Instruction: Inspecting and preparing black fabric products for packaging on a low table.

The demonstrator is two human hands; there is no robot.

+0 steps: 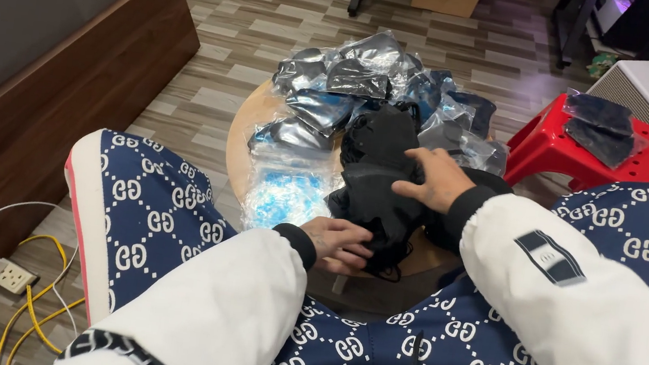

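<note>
Black face masks (378, 185) lay in a loose pile on the small round wooden table (244, 127) between my knees. My left hand (340, 245) pinched the near edge of the pile, fingers curled. My right hand (434, 179) rested flat on top, fingers spread. Behind were bagged masks (354, 79) and a red stool (548, 144).

The black masks (379, 177) under the right hand (432, 179) and left hand (341, 246) look like soft, matt cloth, while the clear bags (328, 84) piled behind them are thin, glossy, crinkled plastic. The round table (244, 127) shows smooth pale wood, the floor (255, 9) a wood-grain plank pattern, perhaps laminate, and the red stool (544, 143) shiny moulded plastic. The white sleeves (574, 296) appear smooth, slightly sheeny fabric.
</note>
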